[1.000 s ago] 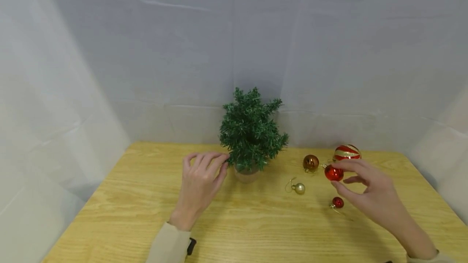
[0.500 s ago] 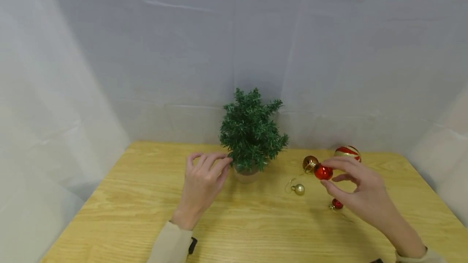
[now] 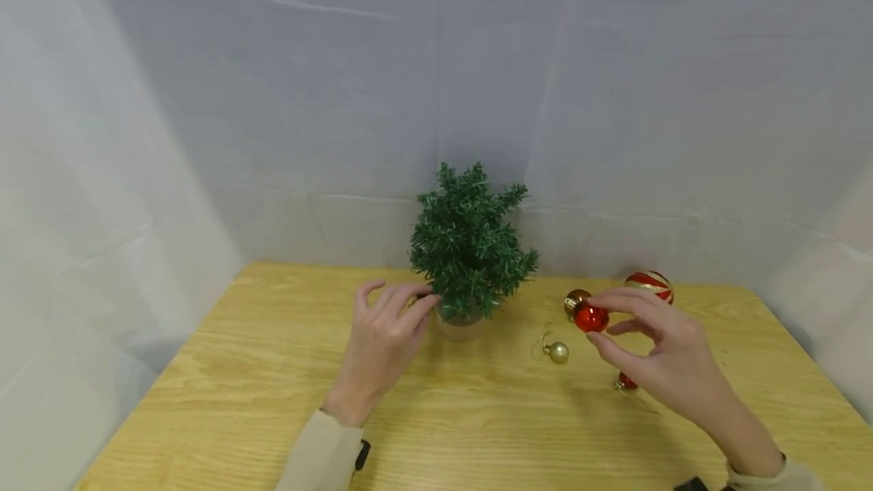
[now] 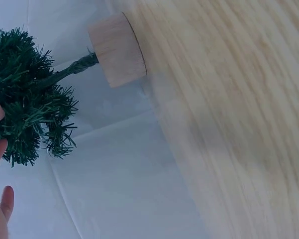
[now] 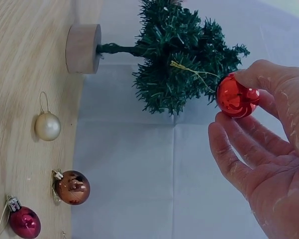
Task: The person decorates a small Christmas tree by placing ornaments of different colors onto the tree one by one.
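A small green artificial Christmas tree [image 3: 470, 241] stands upright in a round wooden base [image 4: 118, 50]. At its lower left, my left hand [image 3: 385, 339] pinches the edge of a branch between thumb and finger; the fingertips are partly hidden by needles. My right hand [image 3: 671, 354] holds a shiny red bauble [image 5: 236, 97] between thumb and fingers, above the table to the right of the tree. A gold cord loop [image 5: 189, 69] trails from the bauble towards the tree. In the head view, this bauble partly covers a brown bauble [image 3: 576, 300].
On the wooden table [image 3: 477, 430] lie a small gold bauble [image 3: 558, 352], a small dark red bauble [image 3: 626, 381] partly behind the right hand, and a large red-and-gold striped bauble [image 3: 651, 285] at the back right. White sheeting [image 3: 341, 112] hangs behind the table.
The right hand has moved left with the red bauble, away from the striped one and in front of the brown one. The left hand has shifted slightly right at the tree.
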Demonstrator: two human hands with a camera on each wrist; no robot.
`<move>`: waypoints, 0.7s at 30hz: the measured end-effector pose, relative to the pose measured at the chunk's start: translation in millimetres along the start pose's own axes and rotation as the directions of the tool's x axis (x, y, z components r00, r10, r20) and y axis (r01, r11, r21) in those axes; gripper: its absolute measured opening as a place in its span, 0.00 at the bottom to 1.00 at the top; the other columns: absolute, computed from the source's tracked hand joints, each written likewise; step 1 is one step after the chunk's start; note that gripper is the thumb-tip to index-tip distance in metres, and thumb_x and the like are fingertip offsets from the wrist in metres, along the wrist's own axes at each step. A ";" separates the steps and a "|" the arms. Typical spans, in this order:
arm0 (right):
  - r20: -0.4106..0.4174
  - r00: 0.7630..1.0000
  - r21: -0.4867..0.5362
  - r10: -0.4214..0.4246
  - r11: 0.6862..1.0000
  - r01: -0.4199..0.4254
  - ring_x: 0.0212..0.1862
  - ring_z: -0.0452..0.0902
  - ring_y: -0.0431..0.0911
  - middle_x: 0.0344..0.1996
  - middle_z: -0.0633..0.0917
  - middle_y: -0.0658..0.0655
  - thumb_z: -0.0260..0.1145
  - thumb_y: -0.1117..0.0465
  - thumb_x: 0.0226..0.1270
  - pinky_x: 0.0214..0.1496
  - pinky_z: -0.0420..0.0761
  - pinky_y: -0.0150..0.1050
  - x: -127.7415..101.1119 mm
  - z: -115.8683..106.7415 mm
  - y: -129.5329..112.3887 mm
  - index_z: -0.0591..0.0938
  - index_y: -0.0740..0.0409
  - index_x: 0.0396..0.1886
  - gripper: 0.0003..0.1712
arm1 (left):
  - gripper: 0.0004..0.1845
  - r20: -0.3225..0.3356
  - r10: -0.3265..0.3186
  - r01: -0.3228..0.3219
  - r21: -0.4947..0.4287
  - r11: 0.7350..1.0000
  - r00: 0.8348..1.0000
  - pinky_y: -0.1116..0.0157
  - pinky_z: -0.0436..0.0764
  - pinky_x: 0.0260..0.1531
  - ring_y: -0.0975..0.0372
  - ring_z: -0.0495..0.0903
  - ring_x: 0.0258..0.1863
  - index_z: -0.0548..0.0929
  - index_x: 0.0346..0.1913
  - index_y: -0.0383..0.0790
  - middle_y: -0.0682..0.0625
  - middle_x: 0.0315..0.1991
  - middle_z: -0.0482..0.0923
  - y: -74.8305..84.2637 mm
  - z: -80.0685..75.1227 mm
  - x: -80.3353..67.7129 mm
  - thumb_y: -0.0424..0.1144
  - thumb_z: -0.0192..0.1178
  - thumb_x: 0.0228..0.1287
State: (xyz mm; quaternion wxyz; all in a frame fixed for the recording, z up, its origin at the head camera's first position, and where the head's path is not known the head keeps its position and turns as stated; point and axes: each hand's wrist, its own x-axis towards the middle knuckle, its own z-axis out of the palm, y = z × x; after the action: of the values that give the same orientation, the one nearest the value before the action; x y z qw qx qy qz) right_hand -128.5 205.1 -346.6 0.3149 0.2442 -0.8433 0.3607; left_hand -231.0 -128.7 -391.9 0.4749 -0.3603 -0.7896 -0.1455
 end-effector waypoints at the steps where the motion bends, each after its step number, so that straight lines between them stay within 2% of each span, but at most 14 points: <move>1: -0.004 1.000 0.000 -0.002 1.000 0.002 0.49 0.81 0.28 0.50 0.86 0.54 0.77 0.82 0.45 0.43 0.82 0.21 0.2 0.6 0.1 0.86 0.56 0.54 0.34 | 0.13 0.005 0.004 -0.004 0.003 1.000 1.000 0.44 0.77 0.54 0.57 0.86 0.42 0.91 0.43 0.45 0.49 0.44 0.88 0.2 0.0 -0.2 0.31 0.77 0.53; 8: -0.005 1.000 -0.012 0.012 1.000 -0.012 0.48 0.81 0.28 0.50 0.86 0.54 0.77 0.81 0.45 0.42 0.82 0.21 1.4 1.4 -2.0 0.86 0.55 0.54 0.33 | 0.14 0.018 0.006 -0.006 0.003 1.000 1.000 0.44 0.77 0.54 0.56 0.85 0.42 0.90 0.41 0.46 0.49 0.43 0.87 -0.5 1.9 -2.4 0.32 0.79 0.51; 15: 0.005 1.000 0.036 0.003 0.999 -0.003 0.49 0.82 0.29 0.50 0.86 0.54 0.76 0.82 0.46 0.43 0.83 0.22 1.5 3.2 -2.4 0.86 0.57 0.53 0.33 | 0.14 0.035 0.006 -0.006 0.004 1.000 0.999 0.44 0.77 0.54 0.56 0.85 0.43 0.90 0.42 0.46 0.49 0.44 0.87 -0.3 1.1 -3.4 0.31 0.78 0.52; 21: 0.033 0.999 0.073 0.009 0.997 -0.012 0.47 0.83 0.31 0.51 0.85 0.46 0.76 0.82 0.48 0.42 0.85 0.25 5.5 3.6 -6.7 0.86 0.58 0.54 0.32 | 0.13 0.027 -0.003 0.003 0.001 1.000 1.000 0.45 0.77 0.53 0.56 0.85 0.42 0.90 0.41 0.45 0.49 0.43 0.87 0.0 2.0 -4.6 0.32 0.78 0.51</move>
State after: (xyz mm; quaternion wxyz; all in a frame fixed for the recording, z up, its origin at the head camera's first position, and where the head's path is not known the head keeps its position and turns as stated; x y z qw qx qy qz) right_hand -129.3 197.2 -341.6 0.2902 0.2569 -0.8358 0.3890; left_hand -230.9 -129.5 -396.8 0.4643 -0.3606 -0.7966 -0.1411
